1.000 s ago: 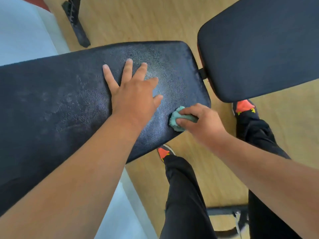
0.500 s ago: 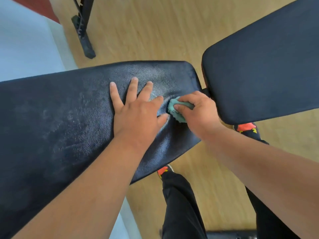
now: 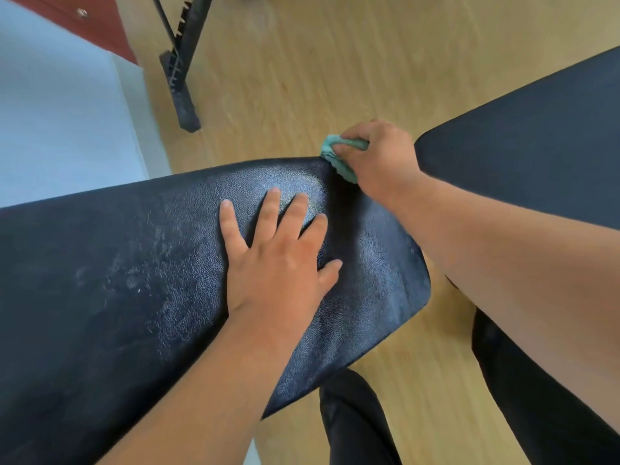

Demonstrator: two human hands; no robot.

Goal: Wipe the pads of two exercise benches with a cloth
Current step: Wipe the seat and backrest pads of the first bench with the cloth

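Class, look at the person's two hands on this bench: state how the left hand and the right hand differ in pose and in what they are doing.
The left hand lies flat with fingers spread; the right hand is curled. The left hand holds nothing and presses on the middle of the bench pad; the right hand grips a teal cloth. The left hand sits well inside the pad; the right hand is at its far corner. Both are bare and at the same pad.

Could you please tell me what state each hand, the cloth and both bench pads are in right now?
Left hand: flat, fingers spread, pressing on the near pad.
Right hand: gripping the cloth.
Crumpled teal cloth: bunched, at the near pad's far corner.
Near black textured leather bench pad: smudged with pale streaks on its left part.
Second black bench pad: untouched by either hand.
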